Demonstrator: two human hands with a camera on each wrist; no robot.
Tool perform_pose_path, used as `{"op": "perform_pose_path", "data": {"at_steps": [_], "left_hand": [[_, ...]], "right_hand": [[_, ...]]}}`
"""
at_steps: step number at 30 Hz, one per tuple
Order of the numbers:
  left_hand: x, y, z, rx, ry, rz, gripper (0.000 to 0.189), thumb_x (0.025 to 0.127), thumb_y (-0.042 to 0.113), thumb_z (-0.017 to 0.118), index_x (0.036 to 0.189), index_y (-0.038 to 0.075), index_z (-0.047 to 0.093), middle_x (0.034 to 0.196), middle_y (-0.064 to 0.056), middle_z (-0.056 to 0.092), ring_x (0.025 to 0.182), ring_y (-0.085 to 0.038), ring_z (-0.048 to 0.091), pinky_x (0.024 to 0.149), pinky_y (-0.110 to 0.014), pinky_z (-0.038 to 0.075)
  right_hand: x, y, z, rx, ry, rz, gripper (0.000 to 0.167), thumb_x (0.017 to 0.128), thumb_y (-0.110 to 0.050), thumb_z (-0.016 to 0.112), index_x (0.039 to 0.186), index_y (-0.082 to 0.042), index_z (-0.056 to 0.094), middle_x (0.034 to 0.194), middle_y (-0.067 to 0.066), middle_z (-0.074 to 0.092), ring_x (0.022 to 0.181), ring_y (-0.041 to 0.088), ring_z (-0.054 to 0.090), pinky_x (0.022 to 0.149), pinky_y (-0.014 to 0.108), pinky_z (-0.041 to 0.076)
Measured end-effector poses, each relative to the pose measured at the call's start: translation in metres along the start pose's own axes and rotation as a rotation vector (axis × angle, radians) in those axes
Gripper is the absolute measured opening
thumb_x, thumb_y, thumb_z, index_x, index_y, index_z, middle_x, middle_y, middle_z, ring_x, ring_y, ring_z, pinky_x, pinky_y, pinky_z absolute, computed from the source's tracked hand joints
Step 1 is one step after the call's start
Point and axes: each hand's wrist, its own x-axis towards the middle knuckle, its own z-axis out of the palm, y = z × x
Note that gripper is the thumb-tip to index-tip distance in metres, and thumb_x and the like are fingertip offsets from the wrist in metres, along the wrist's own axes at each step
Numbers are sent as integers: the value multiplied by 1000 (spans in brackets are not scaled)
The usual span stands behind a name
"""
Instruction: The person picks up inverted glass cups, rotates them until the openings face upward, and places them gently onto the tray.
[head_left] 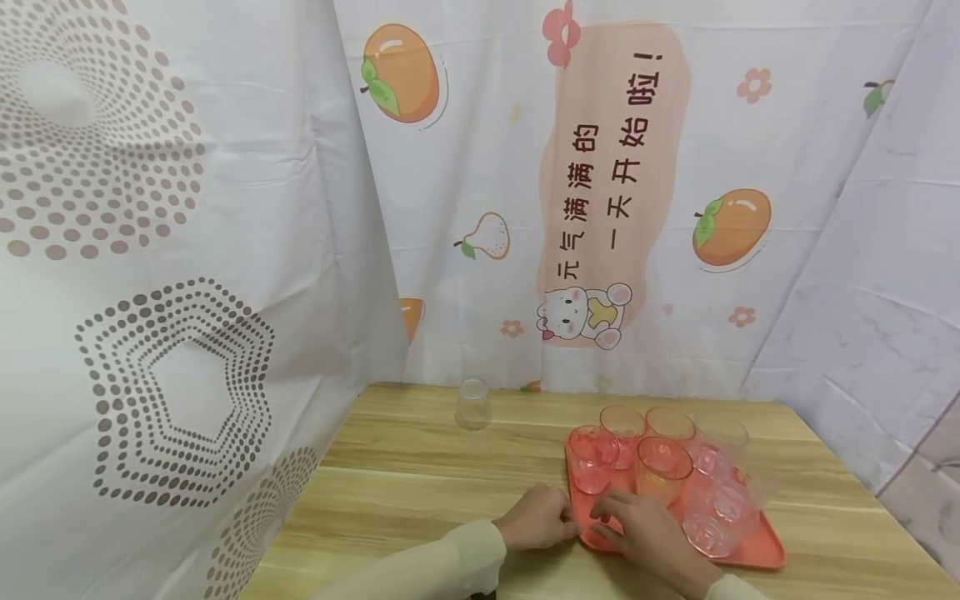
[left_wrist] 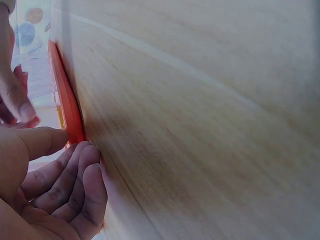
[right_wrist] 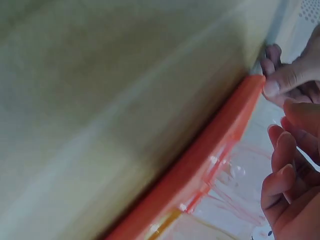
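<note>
My left hand (head_left: 536,521) is at the near left corner of a red tray (head_left: 600,533). In the left wrist view, its thumb and curled fingers pinch the tray's edge. My right hand (head_left: 648,533) hovers over the tray's near left part. Its fingers are loosely bent, with nothing between them in the right wrist view. Several see-through glasses stand on the tray, among them a yellowish glass (head_left: 663,471) just beyond my right hand and a clear glass (head_left: 592,467) at the left rim. Another clear glass (head_left: 708,533) lies tipped near the front right, partly overlapping others.
A single clear glass (head_left: 473,406) stands apart at the back left of the wooden table (head_left: 420,467). Behind it hangs a printed curtain (head_left: 480,317), and a dotted curtain (head_left: 315,317) drops along the table's left side.
</note>
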Motion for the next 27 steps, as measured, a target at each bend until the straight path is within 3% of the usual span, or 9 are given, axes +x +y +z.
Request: {"op": "perform_pose_path", "data": {"at_steps": [6, 10, 15, 27], "left_hand": [[1, -1, 0, 16, 9, 7, 32, 91, 22, 77, 61, 21, 67, 48, 19, 40, 43, 5, 32, 42, -16, 29], [1, -1, 0, 19, 11, 9, 32, 91, 22, 77, 61, 21, 67, 48, 19, 40, 43, 5, 32, 42, -16, 28], [1, 1, -1, 8, 2, -6, 32, 92, 22, 77, 61, 21, 67, 48, 19, 40, 43, 5, 33, 43, -16, 28], [2, -5, -8, -11, -41, 56, 24, 93, 20, 74, 69, 21, 71, 55, 19, 46, 49, 4, 39, 47, -15, 35]], "right_hand": [[-10, -6, 6, 44, -72, -6, 14, 84, -27, 85, 90, -26, 73, 90, -17, 59, 76, -3, 55, 60, 23, 48], [-13, -7, 9, 82, -124, -20, 18, 81, -22, 86, 92, -26, 72, 92, -20, 60, 81, -4, 57, 63, 26, 50], [-13, -6, 11, 69, -104, -40, 21, 79, -16, 87, 89, -25, 71, 88, -20, 60, 78, -4, 57, 61, 24, 50], [-11, -9, 9, 52, -203, 59, 18, 81, -18, 86, 83, -25, 70, 83, -20, 56, 73, -5, 52, 59, 25, 48]]}}
